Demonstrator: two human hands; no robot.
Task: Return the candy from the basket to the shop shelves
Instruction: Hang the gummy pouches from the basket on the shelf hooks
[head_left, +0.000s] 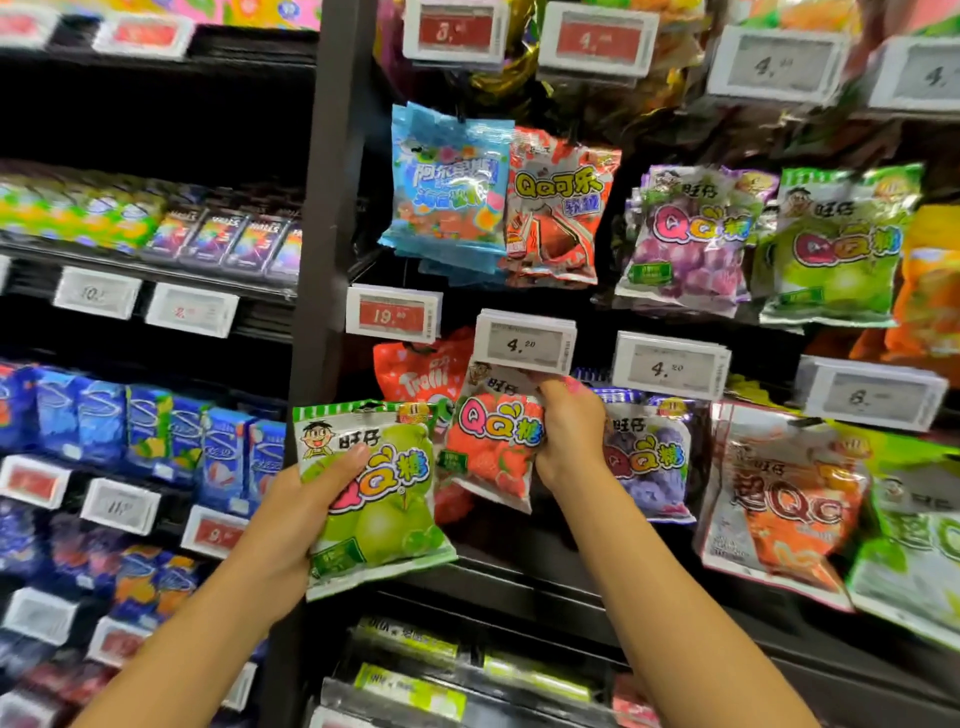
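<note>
My left hand (306, 499) grips a green apple QQ candy bag (371, 493) by its left side, held in front of the dark shelf post. My right hand (569, 431) is closed on the right edge of a red strawberry QQ candy bag (493, 447), which sits up against the hook row just under a 4.20 price tag (524, 345). A purple grape QQ bag (649, 457) hangs right behind my right hand. The basket is out of view.
Green apple QQ bags (841, 249) hang at the upper right, beside purple ones (685, 244). A red Trolli bag (421, 374) hangs left of the strawberry bag. Blue and red bags (493, 192) hang above. Boxed sweets (130, 436) fill the left shelves.
</note>
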